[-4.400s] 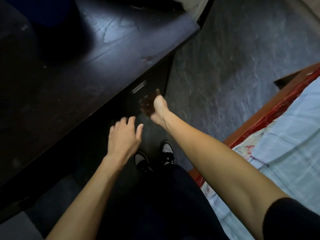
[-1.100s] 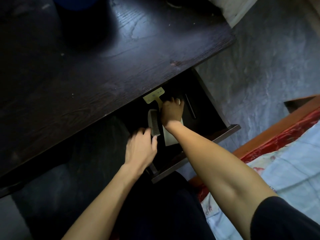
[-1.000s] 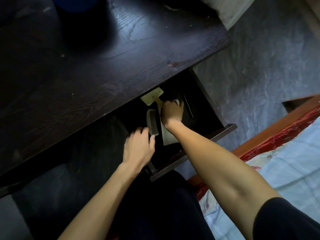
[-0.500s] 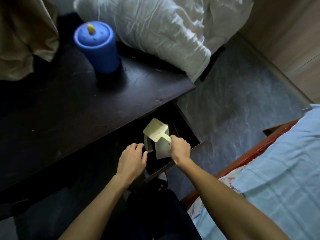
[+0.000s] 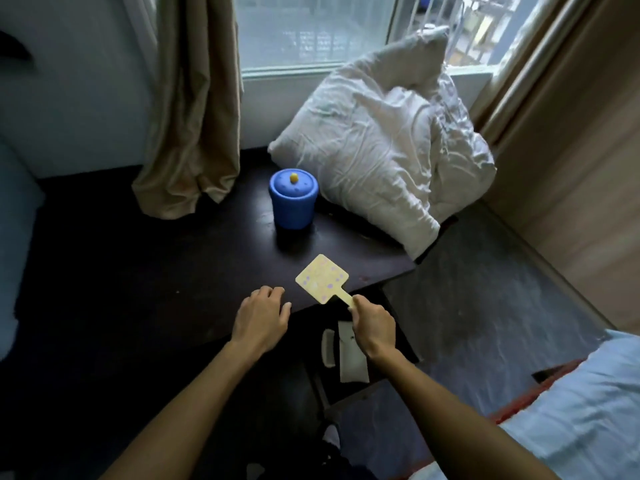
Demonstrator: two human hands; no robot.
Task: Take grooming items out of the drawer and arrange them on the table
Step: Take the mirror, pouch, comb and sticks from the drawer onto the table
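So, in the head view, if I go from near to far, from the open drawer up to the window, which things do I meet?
Pale comb → yellow paddle, held in the right hand → blue lidded pot → window.

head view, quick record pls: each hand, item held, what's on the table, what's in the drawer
right hand: grips the yellow paddle by its handle
yellow paddle: flat head over the table near its front edge; contact cannot be told
left hand: on the table edge, fingers loosely curled, holds nothing
on table: blue lidded pot; white pillow to its right
drawer: open, holds a comb and a white flat item
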